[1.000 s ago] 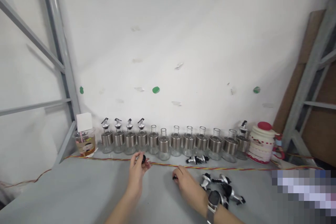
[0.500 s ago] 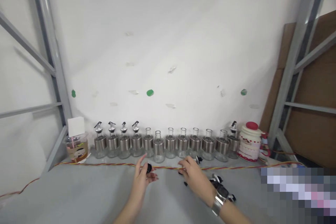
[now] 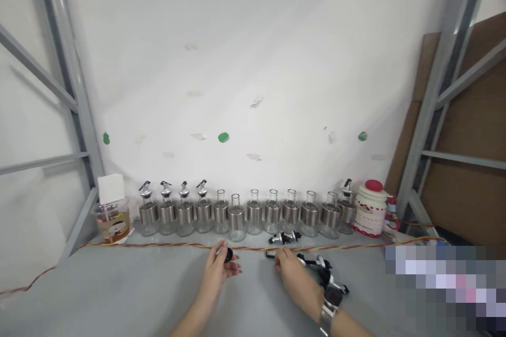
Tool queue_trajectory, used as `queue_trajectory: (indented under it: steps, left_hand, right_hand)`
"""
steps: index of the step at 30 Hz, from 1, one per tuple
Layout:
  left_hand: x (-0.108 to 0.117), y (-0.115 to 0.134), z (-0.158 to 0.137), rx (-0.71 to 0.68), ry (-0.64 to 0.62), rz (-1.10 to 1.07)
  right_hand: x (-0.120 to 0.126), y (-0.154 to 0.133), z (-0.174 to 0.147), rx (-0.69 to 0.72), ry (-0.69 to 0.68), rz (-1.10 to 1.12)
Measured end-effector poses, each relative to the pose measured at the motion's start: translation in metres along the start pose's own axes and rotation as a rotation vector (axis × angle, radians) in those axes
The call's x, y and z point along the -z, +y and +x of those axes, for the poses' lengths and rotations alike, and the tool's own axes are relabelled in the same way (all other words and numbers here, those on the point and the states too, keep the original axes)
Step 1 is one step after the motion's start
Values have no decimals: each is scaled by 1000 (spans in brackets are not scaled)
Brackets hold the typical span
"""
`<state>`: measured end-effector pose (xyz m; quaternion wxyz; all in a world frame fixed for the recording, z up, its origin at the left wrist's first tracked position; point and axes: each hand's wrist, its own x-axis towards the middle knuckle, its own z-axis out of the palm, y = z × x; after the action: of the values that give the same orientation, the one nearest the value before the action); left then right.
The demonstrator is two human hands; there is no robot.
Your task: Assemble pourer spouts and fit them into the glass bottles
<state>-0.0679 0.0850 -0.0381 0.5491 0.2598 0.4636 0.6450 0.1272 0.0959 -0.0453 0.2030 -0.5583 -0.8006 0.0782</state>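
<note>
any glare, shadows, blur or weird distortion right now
Head view: soft shadows on the grey table beside the left hand and right hand; faint highlights on the steel sleeves; metal posts lean outward, likely lens distortion; a pixelated patch covers the lower right; the black piece lacks fine detail.

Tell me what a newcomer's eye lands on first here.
Probably the row of twelve glass bottles along the wall, with spouts fitted on the four at the left end and the one at the right. Next, the cream jar with its red lid, just right of the row. Then the two hands in front: the left holding a small black part, the right beside loose spouts.
</note>
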Motion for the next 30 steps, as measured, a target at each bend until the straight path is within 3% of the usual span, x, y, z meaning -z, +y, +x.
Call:
queue_trajectory:
  steps: [5, 8, 13, 18, 30]
  left_hand:
    - [-2, 1, -2, 9, 1, 23]
    - [-4, 1, -3, 7, -2, 35]
    - [-3, 0, -3, 8, -13, 45]
    - [-1, -2, -1, -1, -19, 44]
    - [-3, -2, -4, 7, -27, 35]
  right_hand:
    - [21, 10, 6, 17, 74, 29]
    - [29, 19, 8, 40, 35, 24]
    - [29, 22, 4, 85, -89, 10]
    - [27, 17, 5, 89, -121, -25]
    - [34, 29, 9, 73, -33, 72]
